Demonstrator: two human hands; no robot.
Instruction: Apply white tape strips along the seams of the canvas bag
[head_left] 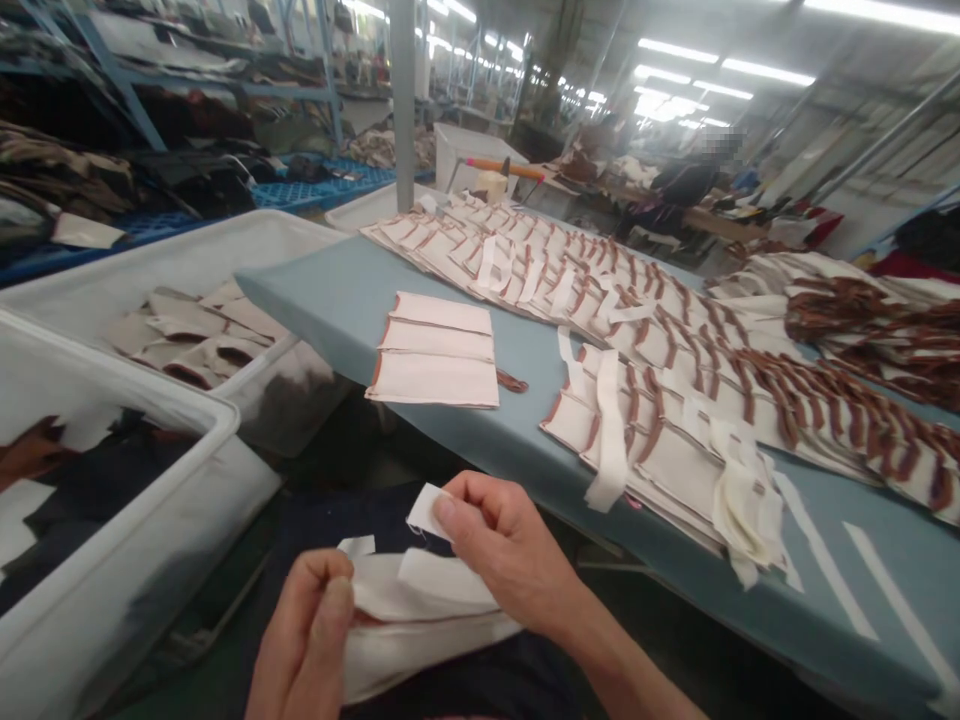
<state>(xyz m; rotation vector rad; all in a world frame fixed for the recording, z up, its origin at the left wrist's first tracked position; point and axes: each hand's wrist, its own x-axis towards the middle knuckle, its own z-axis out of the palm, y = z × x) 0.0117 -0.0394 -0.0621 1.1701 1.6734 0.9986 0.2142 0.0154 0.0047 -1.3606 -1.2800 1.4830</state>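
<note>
My left hand (311, 625) is closed on the left end of a cream fabric piece (420, 640) with a brown inner edge, held low in front of my body. Between the thumb and fingers of my right hand (495, 535) is the end of a white fabric strip (429, 512), with loose threads hanging from it. More of the white strip lies over the top of the fabric piece. A small stack of cream panels (435, 352) with brown edges lies on the table just beyond my hands.
On the blue-grey table (322, 290) stand long overlapping rows of cream pieces (675, 350) with loose white strips (611, 430) over them. White bins (232, 415) holding fabric are at the left. A metal post (403, 110) rises behind. A person (679, 185) is farther back.
</note>
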